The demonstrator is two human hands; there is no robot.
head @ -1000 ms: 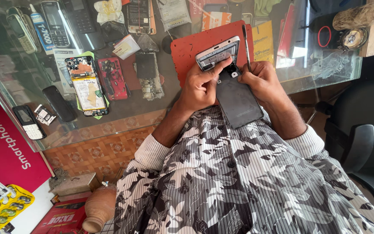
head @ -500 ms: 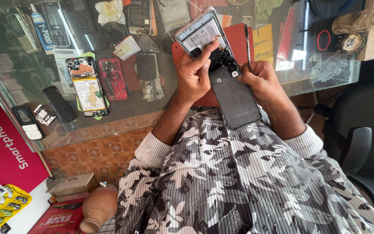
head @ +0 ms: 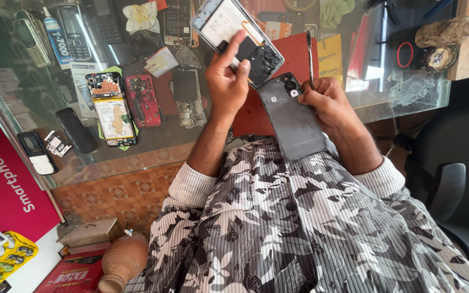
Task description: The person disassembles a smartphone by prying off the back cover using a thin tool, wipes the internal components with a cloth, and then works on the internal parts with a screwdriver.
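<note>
My left hand [head: 227, 81] grips an opened phone body [head: 234, 38], lifted over the glass counter with its inner side and dark camera section showing. My right hand [head: 327, 103] holds a dark grey back cover [head: 291, 119] by its top edge, the cover hanging down toward my patterned shirt. A thin metal tool [head: 309, 57] sticks up beside my right hand's fingers. The two phone parts are apart. A red work mat [head: 294, 54] lies on the counter under both hands.
Under the glass counter top [head: 153, 146] lie several old handsets, an opened phone with an exposed battery [head: 109, 108], a red phone [head: 143, 100] and circuit boards. A black chair [head: 446, 179] stands at the right. A clay pot [head: 121, 263] and boxes sit at the lower left.
My left hand has lifted the phone body up and away from the back cover, which stays in my right hand. The two parts have separated.
</note>
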